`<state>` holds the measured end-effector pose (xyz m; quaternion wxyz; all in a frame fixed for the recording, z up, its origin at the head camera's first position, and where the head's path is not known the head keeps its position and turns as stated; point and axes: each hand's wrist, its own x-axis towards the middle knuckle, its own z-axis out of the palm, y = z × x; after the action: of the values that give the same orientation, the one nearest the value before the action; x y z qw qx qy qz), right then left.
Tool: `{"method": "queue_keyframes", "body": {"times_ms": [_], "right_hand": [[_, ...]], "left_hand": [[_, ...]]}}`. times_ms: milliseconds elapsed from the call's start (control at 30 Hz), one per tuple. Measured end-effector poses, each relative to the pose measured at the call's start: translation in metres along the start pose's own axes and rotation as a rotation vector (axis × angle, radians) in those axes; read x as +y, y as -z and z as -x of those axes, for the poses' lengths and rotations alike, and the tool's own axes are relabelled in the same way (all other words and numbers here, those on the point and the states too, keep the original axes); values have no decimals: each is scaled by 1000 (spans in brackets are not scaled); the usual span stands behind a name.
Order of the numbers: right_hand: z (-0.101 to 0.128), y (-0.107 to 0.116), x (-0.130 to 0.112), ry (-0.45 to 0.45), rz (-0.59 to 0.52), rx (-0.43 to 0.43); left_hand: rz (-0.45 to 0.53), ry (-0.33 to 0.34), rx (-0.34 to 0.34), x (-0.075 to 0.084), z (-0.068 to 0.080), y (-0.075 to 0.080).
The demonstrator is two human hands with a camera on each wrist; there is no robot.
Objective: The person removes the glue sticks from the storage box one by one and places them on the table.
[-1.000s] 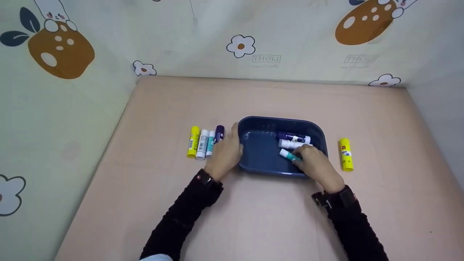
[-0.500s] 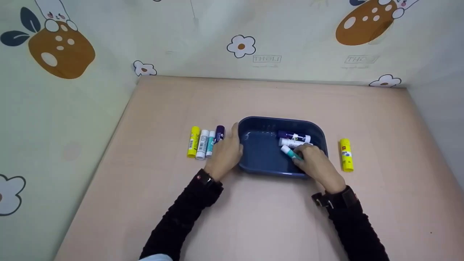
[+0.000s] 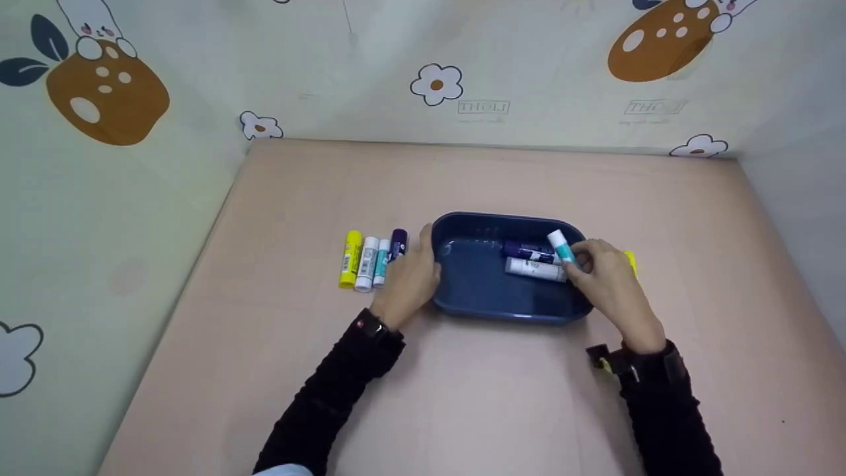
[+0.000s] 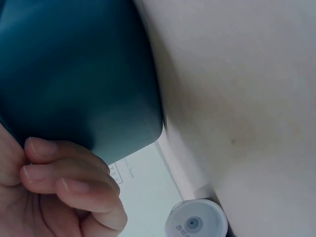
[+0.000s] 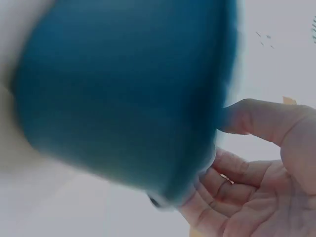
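Observation:
A dark blue plastic tub [image 3: 476, 291] stands mid-table. My left hand [image 3: 406, 281] grips its left side at the rim; in the left wrist view the fingers [image 4: 81, 192] curl against the tub wall [image 4: 84, 74]. My right hand [image 3: 611, 281] pinches a small teal glue stick with a white cap [image 3: 560, 246], tilted over the tub's right end. Inside lie a purple glue stick [image 3: 525, 251] and a white glue stick [image 3: 535, 270], side by side. In the right wrist view the tub wall [image 5: 113, 98] hides the teal stick from the right hand's fingers [image 5: 237, 168].
Left of the tub stand in a row a yellow glue stick [image 3: 350, 259], a white one [image 3: 367, 264], a teal one [image 3: 382, 263] and a purple one [image 3: 398, 243]. Another yellow stick [image 3: 631, 262] lies right of the tub, mostly behind the right hand. Patterned walls [image 3: 357, 79] border the table.
My right hand has lifted the teal glue stick from the tub's floor and moved up and right toward its right rim. The left hand stays in place.

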<state>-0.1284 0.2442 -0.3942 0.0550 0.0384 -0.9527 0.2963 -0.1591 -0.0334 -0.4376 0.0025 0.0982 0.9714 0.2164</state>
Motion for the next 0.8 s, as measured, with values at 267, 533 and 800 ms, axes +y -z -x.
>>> {"method": "queue_keyframes", "body": {"times_ms": [267, 533, 800], "right_hand": [[5, 40, 20, -164, 6, -49], [5, 61, 67, -413, -7, -304], [2, 59, 99, -521, -1, -427]], "left_hand": [[1, -1, -3, 0, 0, 0], [-12, -16, 21, -1, 2, 0], [-7, -9, 7, 0, 3, 1]]}}
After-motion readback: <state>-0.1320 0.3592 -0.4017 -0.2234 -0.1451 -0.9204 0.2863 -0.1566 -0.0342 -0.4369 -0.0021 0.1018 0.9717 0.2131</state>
